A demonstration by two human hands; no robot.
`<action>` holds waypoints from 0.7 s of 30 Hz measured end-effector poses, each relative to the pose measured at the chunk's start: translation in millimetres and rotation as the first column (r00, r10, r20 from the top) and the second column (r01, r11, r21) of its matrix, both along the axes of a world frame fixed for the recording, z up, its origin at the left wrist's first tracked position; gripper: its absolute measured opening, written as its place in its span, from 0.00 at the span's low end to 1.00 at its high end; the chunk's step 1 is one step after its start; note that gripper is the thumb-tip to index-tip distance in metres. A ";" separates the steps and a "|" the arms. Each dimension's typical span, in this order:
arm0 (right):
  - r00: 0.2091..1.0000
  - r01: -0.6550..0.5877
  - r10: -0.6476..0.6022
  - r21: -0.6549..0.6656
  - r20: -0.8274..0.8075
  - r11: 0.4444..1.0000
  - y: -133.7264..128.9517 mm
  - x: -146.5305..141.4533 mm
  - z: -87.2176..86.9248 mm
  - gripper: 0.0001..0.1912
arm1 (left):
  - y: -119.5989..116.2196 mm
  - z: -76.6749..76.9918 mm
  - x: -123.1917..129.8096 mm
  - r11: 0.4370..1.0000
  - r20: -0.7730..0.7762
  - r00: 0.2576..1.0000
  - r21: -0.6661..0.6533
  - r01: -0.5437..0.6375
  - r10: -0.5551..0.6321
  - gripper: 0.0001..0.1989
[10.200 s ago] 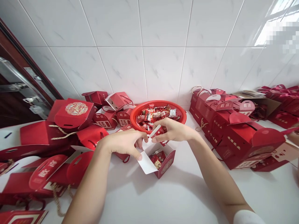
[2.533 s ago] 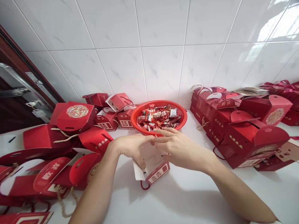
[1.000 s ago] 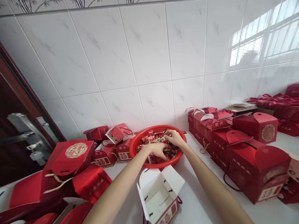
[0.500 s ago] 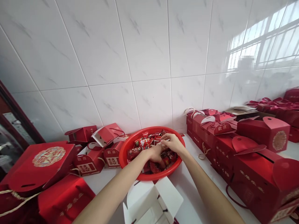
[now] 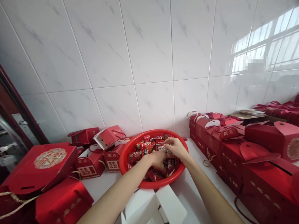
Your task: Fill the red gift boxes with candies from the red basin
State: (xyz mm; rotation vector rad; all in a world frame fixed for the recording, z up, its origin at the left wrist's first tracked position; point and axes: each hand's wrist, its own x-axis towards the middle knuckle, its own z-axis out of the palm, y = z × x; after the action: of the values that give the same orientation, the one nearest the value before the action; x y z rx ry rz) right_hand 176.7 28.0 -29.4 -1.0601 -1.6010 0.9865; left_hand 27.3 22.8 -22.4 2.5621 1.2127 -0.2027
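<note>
A red oval plastic basket (image 5: 124,163) holds many small wrapped sweets, mostly red; a red-wrapped sweet (image 5: 147,150) lies near its middle. My left hand (image 5: 159,161) reaches down among them, its fingertips hidden by the wrappers and shadow, so its grip does not show. To its right, my right hand (image 5: 177,147) rests on the sweets near the right rim. Its bent fingers are loosely apart and touch a pale-faced packet (image 5: 161,150). Below the basket stands an open box (image 5: 171,203) with white inner walls and raised flaps, cut off by the lower edge.
Red gift boxes (image 5: 85,166) with rope handles stand on the left, including a large box (image 5: 50,160) with a round emblem. A row of red boxes (image 5: 230,158) lines the right side. White papers (image 5: 252,112) lie behind it. A tiled wall (image 5: 154,104) closes the back.
The view has shifted slightly, so less of the white-lined box shows. Both hands stay in the basket; the right fingers have shifted over the sweets and the left hand still digs among them.
</note>
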 end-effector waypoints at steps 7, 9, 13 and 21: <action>0.999 0.001 -0.002 -0.017 -0.033 1.000 0.9 -1.9 -1.0 0.05 | -8.5 0.0 13.0 0.988 -0.159 0.987 0.145 0.052 -0.028 0.29; 0.999 -0.011 0.009 -0.035 -0.048 0.999 0.8 -1.8 -1.4 0.06 | -8.7 0.3 15.3 0.981 -0.155 0.986 0.172 0.086 -0.060 0.25; 0.999 0.015 -0.016 -0.012 -0.046 1.000 2.1 -0.5 -2.3 0.06 | -4.0 3.2 9.2 0.983 -0.073 0.996 0.175 0.054 -0.042 0.20; 0.985 0.058 -0.060 -0.015 -0.164 0.998 0.1 0.5 4.4 0.11 | 7.6 16.2 -18.5 0.962 0.422 0.890 0.120 -0.245 0.174 0.15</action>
State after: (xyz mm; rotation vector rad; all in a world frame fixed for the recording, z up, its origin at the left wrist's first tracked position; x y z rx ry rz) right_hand 177.2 28.2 -24.9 -1.0004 -1.4242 1.0164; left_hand 8.8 30.4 -6.3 2.4085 1.3677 0.4840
